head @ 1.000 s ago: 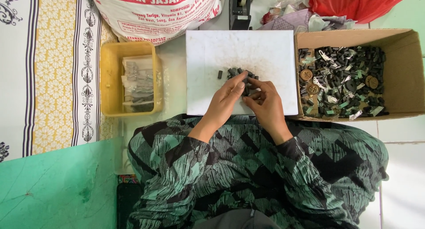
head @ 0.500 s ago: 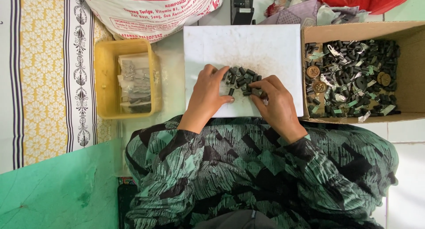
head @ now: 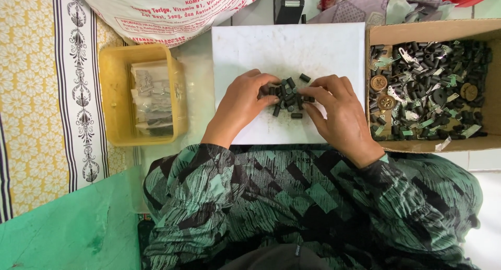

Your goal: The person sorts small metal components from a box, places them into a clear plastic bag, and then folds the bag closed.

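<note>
Both hands rest on a small heap of black tubes (head: 287,97) in the middle of a white board (head: 245,45). The left hand (head: 241,105) has its fingers curled over the heap's left edge, the fingertips touching the pieces; whether any piece is pinched in its grip I cannot tell. The right hand (head: 334,111) cups the heap's right side the same way, fingers bent and touching tubes, and its grip is likewise unclear. One tube lies a little apart, just above the heap.

The tubes look short, light and fairly stiff, likely rubber or plastic; being round, they would probably roll or scatter if pushed hard. One is best pinched across its middle between thumb and forefinger.

Just right of the board stands a cardboard box (head: 428,145) full of similar black pieces, pale metal strips and a few round brown discs. To the left, near the board, sits a yellow tub (head: 109,92) holding small clear bags. A printed sack (head: 172,12) lies beyond it. Nothing blocks the hands.
</note>
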